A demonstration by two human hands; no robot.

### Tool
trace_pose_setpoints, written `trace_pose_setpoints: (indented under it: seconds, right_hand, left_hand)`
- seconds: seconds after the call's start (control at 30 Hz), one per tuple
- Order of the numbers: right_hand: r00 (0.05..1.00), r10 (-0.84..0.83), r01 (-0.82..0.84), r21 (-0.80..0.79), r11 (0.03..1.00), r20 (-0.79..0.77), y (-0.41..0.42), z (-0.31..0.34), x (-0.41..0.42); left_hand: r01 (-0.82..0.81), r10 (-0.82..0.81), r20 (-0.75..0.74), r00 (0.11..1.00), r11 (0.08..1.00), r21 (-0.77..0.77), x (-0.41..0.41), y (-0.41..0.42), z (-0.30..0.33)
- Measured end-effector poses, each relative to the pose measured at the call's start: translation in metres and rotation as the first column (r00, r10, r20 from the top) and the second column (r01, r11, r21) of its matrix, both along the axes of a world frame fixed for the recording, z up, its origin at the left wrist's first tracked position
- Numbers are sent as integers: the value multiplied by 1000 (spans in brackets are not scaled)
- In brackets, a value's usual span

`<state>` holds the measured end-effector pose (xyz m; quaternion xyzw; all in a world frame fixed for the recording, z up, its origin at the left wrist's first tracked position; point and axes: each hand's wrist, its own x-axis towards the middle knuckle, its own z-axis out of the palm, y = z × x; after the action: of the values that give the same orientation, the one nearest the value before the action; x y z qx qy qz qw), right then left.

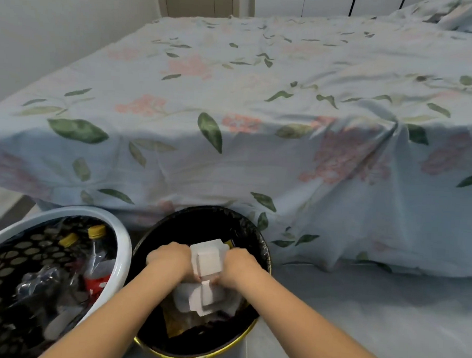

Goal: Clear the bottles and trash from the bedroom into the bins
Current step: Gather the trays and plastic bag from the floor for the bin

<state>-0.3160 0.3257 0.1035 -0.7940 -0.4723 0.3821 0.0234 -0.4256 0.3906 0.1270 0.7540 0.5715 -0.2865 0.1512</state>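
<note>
The white-rimmed mesh bin [64, 252] is cut off by the left and bottom edges, its bottles [96, 256] blurred. Both forearms leave the bottom edge. The fingertips of both hands are hidden behind the white foam block [207, 256].

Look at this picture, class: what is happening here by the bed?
A person is clearing up a bedroom. Both hands, the left hand and right hand, grip a white foam block over the black bin, which already holds more white scraps and wrappers. Beside it, the white mesh bin holds plastic bottles with yellow caps. The bed behind, in its floral sheet, shows no trash.
</note>
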Motion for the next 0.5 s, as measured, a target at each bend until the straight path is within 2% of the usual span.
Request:
trace_pose_setpoints:
  seconds: [0.1,0.17,0.2,0.33,0.43,0.5]
  right_hand:
    - [992,95,-88,75,993,-86,-26,55,23]
    - [980,49,-19,154,988,-193,-47,87,50]
    - [982,17,19,186,982,-189,-56,98,66]
    - [992,-128,121,247,961,13,-115,121,153]
    - [948,-292,264,202,943,123,-184,114,220]
    - [902,-369,338,166,926,225,-233,98,258]
  left_hand:
    - [171,-155,-127,980,978,121,13,-13,47]
    - [262,-233,-153,960,944,202,29,-28,82]
    - [307,-279,-141,950,920,244,38,-36,98]
    - [517,-532,-69,844,773,368,106,-62,137]
    - [634,-701,133,700,697,335,180,-85,130]
    - [713,-778,210,592,627,315,231,-113,113]
